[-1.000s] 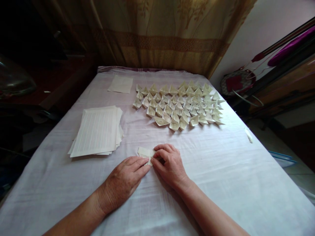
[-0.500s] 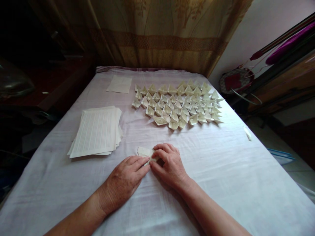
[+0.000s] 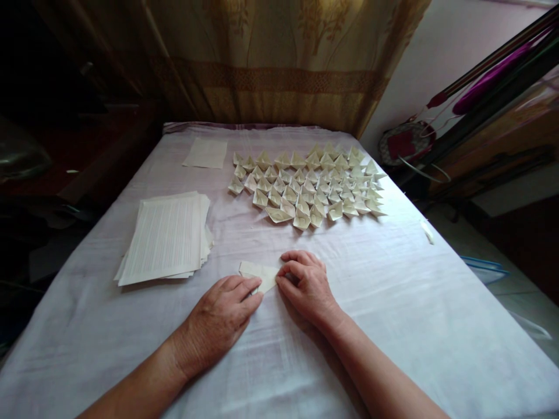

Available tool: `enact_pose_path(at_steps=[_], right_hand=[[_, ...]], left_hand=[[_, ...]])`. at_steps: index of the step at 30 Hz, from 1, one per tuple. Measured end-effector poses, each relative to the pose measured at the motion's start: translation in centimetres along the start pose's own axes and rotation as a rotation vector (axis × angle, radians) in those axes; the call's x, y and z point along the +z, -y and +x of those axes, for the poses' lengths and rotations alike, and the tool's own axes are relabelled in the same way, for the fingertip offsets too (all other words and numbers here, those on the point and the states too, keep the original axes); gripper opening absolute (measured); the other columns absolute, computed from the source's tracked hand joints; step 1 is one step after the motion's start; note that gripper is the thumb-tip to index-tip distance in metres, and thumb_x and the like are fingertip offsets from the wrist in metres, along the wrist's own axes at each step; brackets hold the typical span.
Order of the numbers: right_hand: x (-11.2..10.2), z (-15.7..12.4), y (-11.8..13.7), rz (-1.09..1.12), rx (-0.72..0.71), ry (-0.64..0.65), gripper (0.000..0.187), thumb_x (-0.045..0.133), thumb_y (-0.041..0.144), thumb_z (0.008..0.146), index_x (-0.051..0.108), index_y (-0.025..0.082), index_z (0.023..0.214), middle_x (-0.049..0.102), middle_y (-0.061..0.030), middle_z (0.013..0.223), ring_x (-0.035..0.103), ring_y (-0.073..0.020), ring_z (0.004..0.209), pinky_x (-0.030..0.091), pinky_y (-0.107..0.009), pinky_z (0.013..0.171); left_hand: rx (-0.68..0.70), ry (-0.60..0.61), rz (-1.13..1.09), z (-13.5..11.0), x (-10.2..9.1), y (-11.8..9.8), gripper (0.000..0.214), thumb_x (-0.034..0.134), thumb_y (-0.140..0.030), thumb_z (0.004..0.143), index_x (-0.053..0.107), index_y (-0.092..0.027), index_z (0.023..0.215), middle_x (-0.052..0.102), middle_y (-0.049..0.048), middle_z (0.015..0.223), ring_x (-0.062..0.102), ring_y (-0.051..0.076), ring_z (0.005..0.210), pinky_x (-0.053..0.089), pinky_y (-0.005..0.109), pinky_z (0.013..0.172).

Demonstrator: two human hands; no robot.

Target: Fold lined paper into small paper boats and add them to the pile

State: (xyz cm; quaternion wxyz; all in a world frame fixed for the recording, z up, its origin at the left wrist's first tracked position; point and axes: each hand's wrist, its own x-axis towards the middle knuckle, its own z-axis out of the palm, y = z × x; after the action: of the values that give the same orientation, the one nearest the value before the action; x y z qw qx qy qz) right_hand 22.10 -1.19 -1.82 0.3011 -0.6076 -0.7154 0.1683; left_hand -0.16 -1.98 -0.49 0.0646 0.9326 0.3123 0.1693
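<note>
A small folded piece of paper (image 3: 267,276) lies on the cloth between my two hands. My left hand (image 3: 227,308) presses its near left part, the thumb and fingers together on it and covering that part. With thumb and index finger, my right hand (image 3: 305,285) pinches the paper's right tip; its other fingers curl above the cloth. Beyond them stand rows of folded paper boats (image 3: 301,186), pale and cream-coloured. To the left lies a stack of printed paper sheets (image 3: 163,238), its edges uneven.
A single blank sheet (image 3: 205,153) lies near the far left edge of the cloth-covered table (image 3: 393,302). A small white scrap (image 3: 427,232) is by the right edge. A patterned curtain (image 3: 262,75) hangs behind, and a bag (image 3: 406,142) sits beyond the right side.
My right hand has slid a little to the right along the folded paper, uncovering more of it. My left hand stays on its left part. The whole view has shifted slightly.
</note>
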Motion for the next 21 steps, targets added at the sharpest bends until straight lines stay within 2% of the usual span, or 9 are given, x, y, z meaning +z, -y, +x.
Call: enact_pose_path(at_steps=[3, 6, 14, 21], right_hand=[[0.1, -0.2, 0.5, -0.024, -0.028, -0.012, 0.006, 0.068, 0.018, 0.077, 0.068, 0.024, 0.076, 0.069, -0.0037, 0.105, 0.058, -0.0233, 0.103, 0.035, -0.04, 0.091], [0.1, -0.3, 1.0, -0.046, -0.062, 0.009, 0.007, 0.072, 0.024, 0.077, 0.067, 0.023, 0.082, 0.068, -0.0042, 0.108, 0.057, -0.0238, 0.105, 0.034, -0.04, 0.092], [0.1, -0.2, 1.4, -0.039, -0.02, 0.057, 0.008, 0.073, 0.022, 0.077, 0.067, 0.024, 0.081, 0.068, -0.0026, 0.11, 0.056, -0.0228, 0.106, 0.033, -0.039, 0.091], [0.2, -0.2, 1.3, -0.016, -0.024, 0.053, 0.008, 0.074, 0.022, 0.077, 0.067, 0.024, 0.081, 0.068, -0.0029, 0.109, 0.056, -0.0227, 0.107, 0.033, -0.039, 0.091]], left_hand=[[0.003, 0.018, 0.012, 0.1, 0.0, 0.0, 0.028, 0.053, -0.012, 0.089, 0.065, -0.019, 0.114, 0.067, 0.008, 0.123, 0.061, 0.025, 0.107, 0.055, 0.044, 0.094], [0.028, 0.026, 0.011, -0.1, -0.2, 0.3, 0.035, 0.051, -0.011, 0.09, 0.062, -0.018, 0.122, 0.066, 0.0093, 0.126, 0.061, 0.025, 0.111, 0.055, 0.043, 0.096], [0.179, 0.057, -0.003, -1.3, -1.1, 2.0, 0.04, 0.045, -0.013, 0.094, 0.057, -0.018, 0.132, 0.064, 0.0085, 0.132, 0.057, 0.021, 0.124, 0.049, 0.038, 0.107], [0.194, 0.042, -0.006, -1.0, -1.5, 1.8, 0.038, 0.044, -0.012, 0.094, 0.059, -0.017, 0.129, 0.067, 0.0086, 0.128, 0.062, 0.02, 0.118, 0.051, 0.037, 0.104]])
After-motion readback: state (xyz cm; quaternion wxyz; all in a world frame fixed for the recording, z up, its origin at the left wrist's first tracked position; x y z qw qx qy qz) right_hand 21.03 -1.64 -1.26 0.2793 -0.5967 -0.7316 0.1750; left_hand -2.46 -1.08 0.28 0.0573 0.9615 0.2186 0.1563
